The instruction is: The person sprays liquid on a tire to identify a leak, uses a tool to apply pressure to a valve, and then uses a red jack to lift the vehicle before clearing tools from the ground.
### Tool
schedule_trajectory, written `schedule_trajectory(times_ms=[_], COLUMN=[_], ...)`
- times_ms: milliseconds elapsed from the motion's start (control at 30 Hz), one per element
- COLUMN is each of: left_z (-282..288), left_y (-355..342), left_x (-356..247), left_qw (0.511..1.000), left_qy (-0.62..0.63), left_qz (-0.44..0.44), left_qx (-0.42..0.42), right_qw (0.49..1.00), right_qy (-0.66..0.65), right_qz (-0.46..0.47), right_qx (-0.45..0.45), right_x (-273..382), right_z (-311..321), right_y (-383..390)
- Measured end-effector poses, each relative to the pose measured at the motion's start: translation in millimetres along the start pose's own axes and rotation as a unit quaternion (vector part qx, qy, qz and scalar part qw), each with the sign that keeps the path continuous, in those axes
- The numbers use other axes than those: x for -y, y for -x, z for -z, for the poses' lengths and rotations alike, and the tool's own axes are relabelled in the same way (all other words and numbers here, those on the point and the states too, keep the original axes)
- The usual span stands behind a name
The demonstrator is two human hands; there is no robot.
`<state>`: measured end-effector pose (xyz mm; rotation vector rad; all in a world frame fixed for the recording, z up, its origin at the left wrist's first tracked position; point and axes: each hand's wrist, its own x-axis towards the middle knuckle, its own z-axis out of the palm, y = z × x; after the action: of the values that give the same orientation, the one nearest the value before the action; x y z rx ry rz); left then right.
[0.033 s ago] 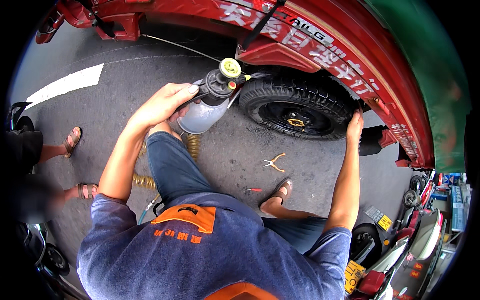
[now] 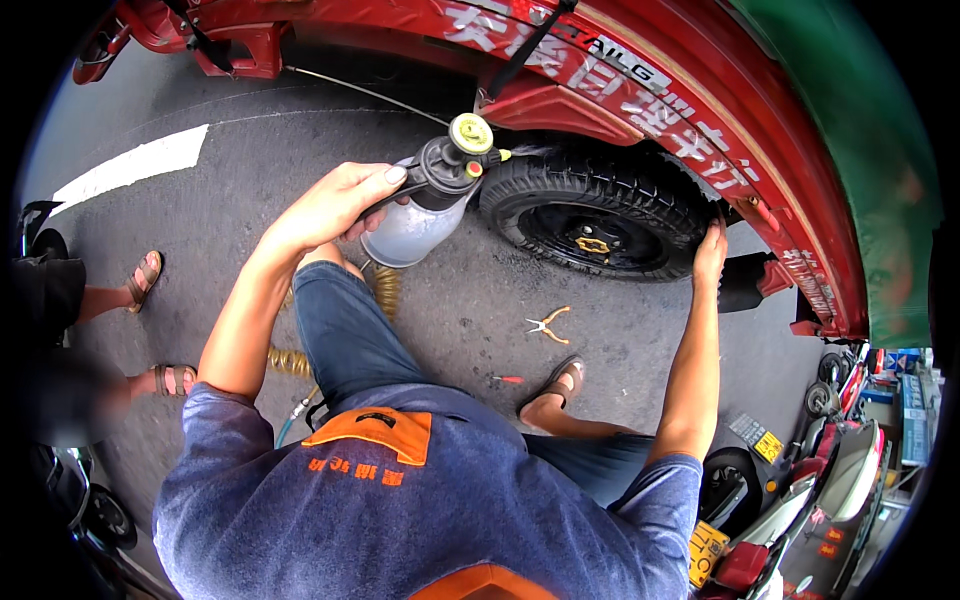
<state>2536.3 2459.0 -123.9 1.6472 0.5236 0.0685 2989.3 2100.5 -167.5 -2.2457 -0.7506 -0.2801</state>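
My left hand (image 2: 345,205) grips the black handle of a pump spray bottle (image 2: 412,236), which has a cloudy white tank and a black and yellow-green head. Its nozzle points right, and a thin mist leaves it toward the tread of a black tire (image 2: 585,190). That tire sits on a black wheel with a yellow piece at the hub, under a red vehicle (image 2: 570,115). At the tire's right edge my right hand (image 2: 711,250) is closed on the tread, its fingertips partly hidden.
Pliers (image 2: 547,324) with orange handles and a small red-handled tool (image 2: 508,379) lie on the asphalt. A coiled yellow hose (image 2: 386,290) runs beside my left leg. Another person's sandalled feet (image 2: 148,280) are at the left. Parked scooters (image 2: 800,500) stand at the lower right.
The spray bottle has shifted slightly to the right in my left hand, its nozzle nearer the tread. My right hand keeps its place on the tire.
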Motion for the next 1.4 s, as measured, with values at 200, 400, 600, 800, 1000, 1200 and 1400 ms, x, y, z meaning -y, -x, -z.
schedule_trajectory(times_ms=[200, 400, 600, 800, 1000, 1200, 1400], left_z=[-18.6, -19.4, -8.1, -6.6, -20.6, -28.8, -40.9], left_y=[-23.1, -25.9, 3.4, 13.7, 13.1, 11.5, -4.1], left_x=[-14.9, 2.4, 22.6, 40.2, 31.2, 18.4, 0.3], left_qw=[0.999, 0.999, 0.999, 0.998, 0.997, 0.997, 0.998], left_qy=[0.024, 0.051, 0.007, 0.020, 0.035, 0.060, 0.059], left_qz=[-0.030, 0.000, 0.041, 0.046, 0.062, 0.048, 0.030], left_qx=[0.032, -0.005, -0.008, -0.022, 0.001, -0.012, -0.017], right_qw=[1.000, 1.000, 1.000, 1.000, 1.000, 0.986, 0.976], right_qy=[-0.006, 0.005, -0.005, -0.016, 0.026, 0.122, 0.195], right_qz=[0.009, 0.003, 0.008, 0.008, -0.009, 0.084, 0.097], right_qx=[0.005, 0.001, 0.002, 0.003, 0.013, 0.080, -0.009], right_x=[2.5, -0.6, -1.9, -3.0, 6.1, 107.2, 111.4], right_z=[2.9, 0.6, 1.2, 0.4, 4.8, -42.1, -45.2], right_y=[-1.3, -1.2, -0.3, -1.6, -11.5, -15.5, -12.0])
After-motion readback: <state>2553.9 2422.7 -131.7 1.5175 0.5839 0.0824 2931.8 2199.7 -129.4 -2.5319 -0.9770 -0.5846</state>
